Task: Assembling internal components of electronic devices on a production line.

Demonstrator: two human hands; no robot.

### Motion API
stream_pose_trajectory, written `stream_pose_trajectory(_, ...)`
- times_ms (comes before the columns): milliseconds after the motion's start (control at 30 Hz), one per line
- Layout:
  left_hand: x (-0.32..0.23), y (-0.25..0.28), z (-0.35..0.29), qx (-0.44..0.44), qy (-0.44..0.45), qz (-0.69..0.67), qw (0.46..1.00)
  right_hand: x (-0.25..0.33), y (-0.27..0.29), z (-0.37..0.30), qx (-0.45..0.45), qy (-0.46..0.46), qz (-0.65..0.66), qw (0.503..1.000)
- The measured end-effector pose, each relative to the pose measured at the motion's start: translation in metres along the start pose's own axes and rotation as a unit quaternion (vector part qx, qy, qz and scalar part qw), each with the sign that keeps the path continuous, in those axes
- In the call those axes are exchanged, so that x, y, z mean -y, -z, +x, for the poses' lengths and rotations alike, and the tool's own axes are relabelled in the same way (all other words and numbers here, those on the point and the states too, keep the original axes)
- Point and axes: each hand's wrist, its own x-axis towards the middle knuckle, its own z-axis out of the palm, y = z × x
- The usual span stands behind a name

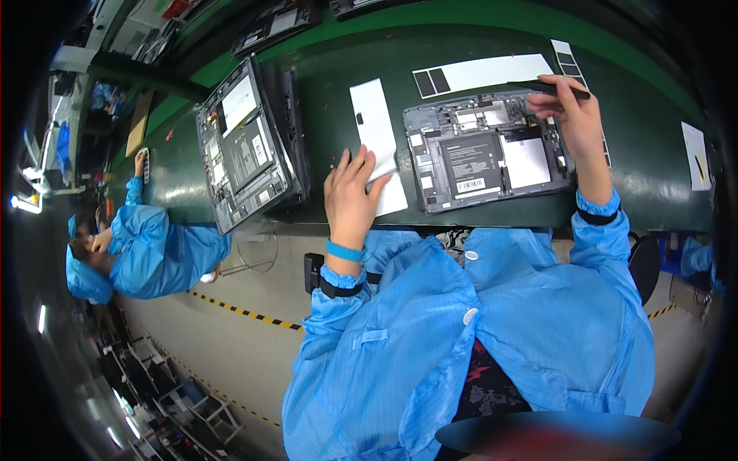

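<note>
The opened device (pixel 492 150) lies on the bench (pixel 330 84), its long axis left to right. Its battery (pixel 470 157) bears fine print and a barcode (pixel 470 184). The right hand (pixel 573 115) grips tweezers (pixel 530 84) pointing left; the left hand (pixel 351 192), fingers extended, rests on a white strip (pixel 372 107).

One fisheye view looks down from the head — green bench (pixel 327 84) close, grey floor (pixel 231 338) farther off.

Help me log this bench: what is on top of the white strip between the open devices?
The strip shows a small dark patch; the left hand covers part, hiding what lies beneath.
</note>
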Motion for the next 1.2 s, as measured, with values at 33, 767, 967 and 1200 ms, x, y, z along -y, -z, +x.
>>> stream_pose_trajectory(33, -0.004, 0.001, -0.004, -0.071, -0.023, 0.006, 0.997, 0.014, -0.002, -0.017, 0.029, 0.006, 0.004, 1.000)
stream_pose_trajectory(767, -0.122, -0.024, -0.017, 0.169, -0.327, -0.295, 0.882, -0.158, 0.177, -0.414, -0.285, -0.341, 0.092, 0.891)
stream_pose_trajectory(967, -0.110, -0.046, -0.026, 0.150, -0.321, -0.265, 0.897, -0.266, 0.181, -0.358, -0.373, -0.333, 0.040, 0.865)
stream_pose_trajectory(1200, -0.104, -0.061, -0.035, 0.105, -0.404, -0.177, 0.891, -0.353, 0.198, -0.246, -0.363, -0.318, 0.100, 0.870)
